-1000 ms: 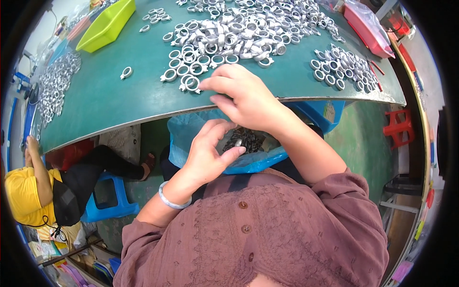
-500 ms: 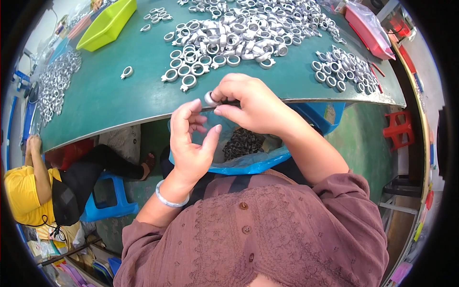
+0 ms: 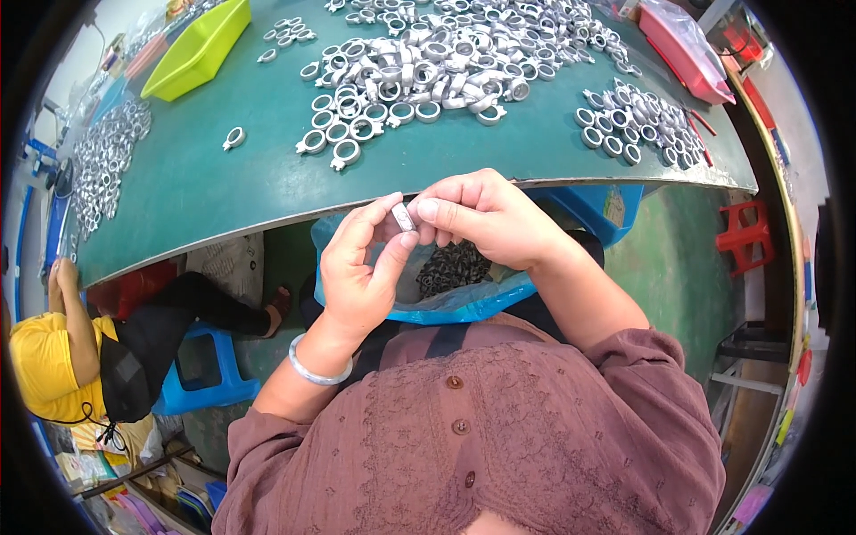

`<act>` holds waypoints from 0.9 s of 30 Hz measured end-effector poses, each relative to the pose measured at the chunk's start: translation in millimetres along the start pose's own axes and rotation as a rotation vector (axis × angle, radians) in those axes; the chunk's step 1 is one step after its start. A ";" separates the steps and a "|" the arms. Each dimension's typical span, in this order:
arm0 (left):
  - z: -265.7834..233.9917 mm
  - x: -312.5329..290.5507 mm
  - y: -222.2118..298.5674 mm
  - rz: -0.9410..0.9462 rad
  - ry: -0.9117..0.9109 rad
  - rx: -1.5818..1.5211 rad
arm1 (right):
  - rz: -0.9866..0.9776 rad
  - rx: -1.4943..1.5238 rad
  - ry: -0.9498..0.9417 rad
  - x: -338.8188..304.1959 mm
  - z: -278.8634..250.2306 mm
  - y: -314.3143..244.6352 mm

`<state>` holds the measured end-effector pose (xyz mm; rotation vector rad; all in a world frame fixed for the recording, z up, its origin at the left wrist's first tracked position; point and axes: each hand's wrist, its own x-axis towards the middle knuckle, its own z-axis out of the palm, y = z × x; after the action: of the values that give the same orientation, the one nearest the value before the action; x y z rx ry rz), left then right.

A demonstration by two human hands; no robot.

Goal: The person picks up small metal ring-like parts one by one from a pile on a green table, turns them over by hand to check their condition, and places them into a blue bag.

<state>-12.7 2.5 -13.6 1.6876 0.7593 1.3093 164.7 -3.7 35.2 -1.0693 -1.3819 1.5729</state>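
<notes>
A silver-grey metal ring (image 3: 403,217) stands on edge between the thumb and fingertips of my left hand (image 3: 361,257), just in front of the table edge. Close against its right side is my right hand (image 3: 486,217), thumb pressed to the curled fingers; whatever they pinch is hidden. Below both hands sits a blue plastic-lined tub (image 3: 481,305) holding a heap of small black parts (image 3: 453,267). A large pile of similar rings (image 3: 437,71), many with a small lug, covers the far middle of the green table (image 3: 214,192).
A smaller ring cluster (image 3: 635,125) lies right, near a pink bin (image 3: 682,53). One lone ring (image 3: 234,138) lies left, below a lime-green bin (image 3: 198,49). At far left, a person in yellow (image 3: 58,361) sits by a blue stool (image 3: 209,374). A red stool (image 3: 744,236) stands right.
The ring has passed from my right fingers into my left hand's grip. My right hand has dropped nearer to me, and the left fingers have closed.
</notes>
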 end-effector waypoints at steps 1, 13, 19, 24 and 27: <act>1.4 0.0 1.2 0.001 -0.001 -0.001 | -0.005 0.004 0.002 -0.7 -0.2 0.1; 0.1 4.2 7.4 0.077 -0.010 0.170 | 0.006 0.019 0.047 -6.4 0.5 3.0; 0.9 6.0 13.6 0.128 -0.023 0.287 | 0.032 0.026 0.040 -6.4 -0.7 5.2; 0.7 5.8 11.1 0.120 -0.013 0.264 | 0.036 0.068 0.043 -6.3 -4.3 9.0; 1.4 3.7 9.5 0.104 -0.018 0.216 | 0.032 0.100 0.030 -6.4 -5.1 10.4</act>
<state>-10.8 0.9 -3.7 1.9304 0.8360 1.3189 171.6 -9.1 25.2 -1.0548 -1.2582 1.6249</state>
